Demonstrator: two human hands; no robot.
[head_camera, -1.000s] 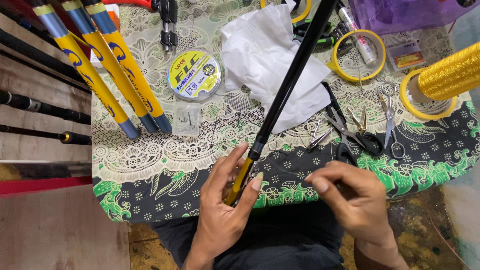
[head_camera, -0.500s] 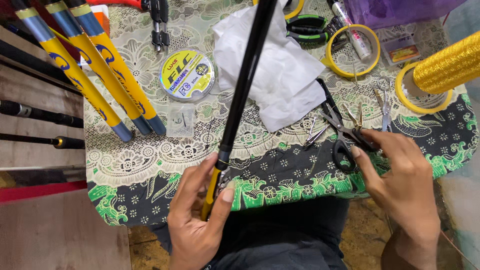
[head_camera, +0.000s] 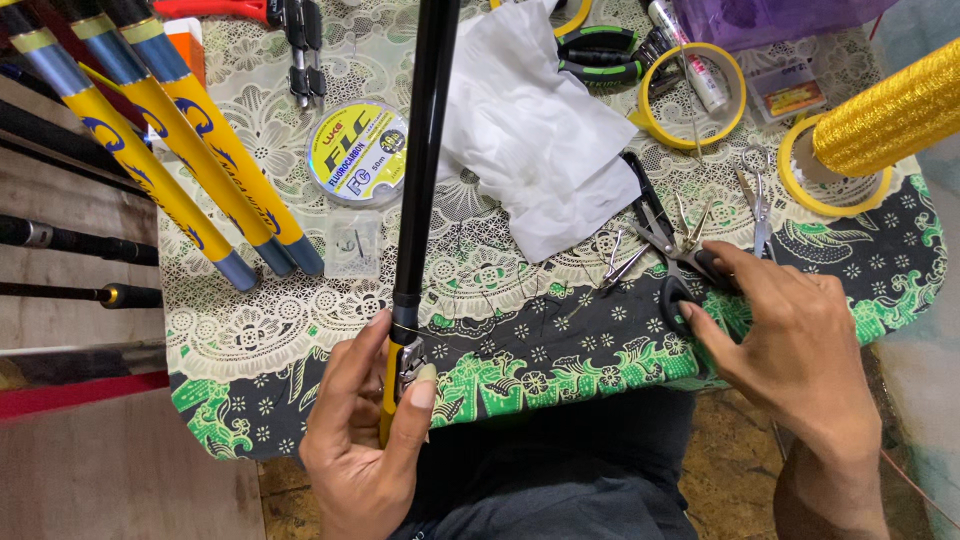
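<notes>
Light is bright and even from above, shadows soft, small glare on the gold spool (head_camera: 890, 118), edges slightly blurred.

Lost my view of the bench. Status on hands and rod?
Left hand gripping black rod at its yellow section. Right hand on black-handled scissors, not lifted. White tissue beside rod, nothing blocking.

Two bare hands seen from above, both reaching forward from the lower edge of the view. The left hand (head_camera: 365, 440) sits low and near the body, palm turned inward, fingers curled closed in a grip with the thumb pressed along the front, nail facing up. The right hand (head_camera: 790, 350) stretches farther out, back of the hand upward, wrist angled inward, fingers bent down and fingertips pinched together.
</notes>
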